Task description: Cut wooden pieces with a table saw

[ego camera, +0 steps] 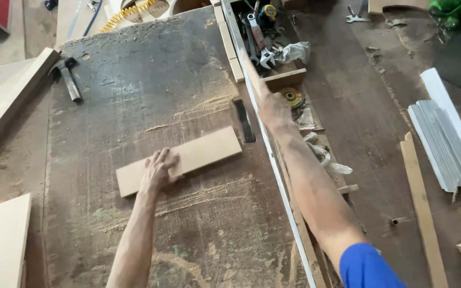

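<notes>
A flat, rectangular board of pale tan fibreboard [188,158] lies on a dark, worn wooden workbench [134,80] dusted with sawdust, set at a slant so that its right end sits farther away than its left. Its faces are smooth and unmarked, its edges square. The left hand [158,172] rests palm-down on the near left part of the board, fingers spread and flat against the surface — pressing rather than clasping. The board's right end stops just beside a narrow dark slot [244,120] in the benchtop. The right hand [274,110] is stretched out to the far right of the board, well apart from it, over a long pale rail [273,160] running along the bench's right edge; it is blurred, and whether the fingers close on the thin pale strip [252,74] rising from it cannot be told. Beyond that hand, a wooden tray [289,77] holds metal spanners [257,40], and a round yellow and green label shows on a dark grinding disc [293,97] just to the right of the hand. At the far left of the bench lies a hammer [69,80]. A stack of white profiled strips [444,138] lies on the right, and a loose wooden batten [421,208] lies near it.
</notes>
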